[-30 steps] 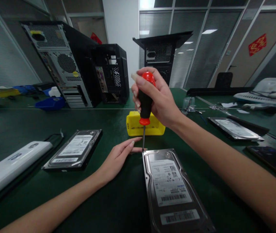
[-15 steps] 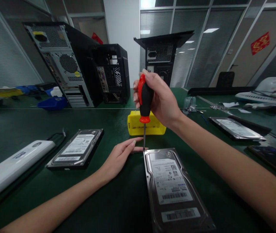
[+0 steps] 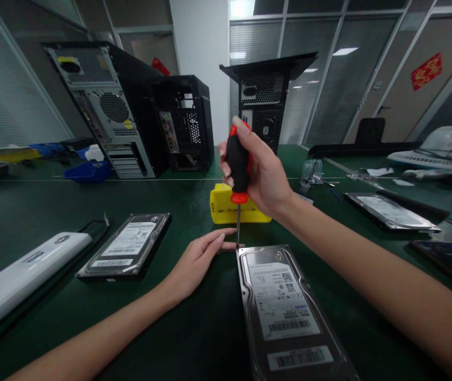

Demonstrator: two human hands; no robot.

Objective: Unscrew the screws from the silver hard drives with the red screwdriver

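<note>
A red and black screwdriver (image 3: pixel 238 164) stands upright in my right hand (image 3: pixel 263 169), whose fingers are wrapped round the handle. Its tip meets the far left corner of a silver hard drive (image 3: pixel 285 301), which lies label up in front of me. My left hand (image 3: pixel 198 259) rests low beside that corner with its fingers stretched out, the fingertips by the shaft and the drive's far edge. Whether the fingertips press on the drive is hard to see. Behind the shaft sits a yellow bin (image 3: pixel 222 206), partly hidden by my right hand.
A second hard drive (image 3: pixel 126 246) and a white power-bank-like device (image 3: pixel 31 275) with a cable lie left. Another drive (image 3: pixel 388 209) and a dark phone (image 3: pixel 448 259) are at right. Computer cases (image 3: pixel 130 106) and a blue bin (image 3: pixel 89 172) stand behind, on the green table (image 3: pixel 194 328).
The screwdriver handle has turned in my right hand: its red strip has gone from the left side to the right. My left hand keeps its place, and the whole view has shifted slightly.
</note>
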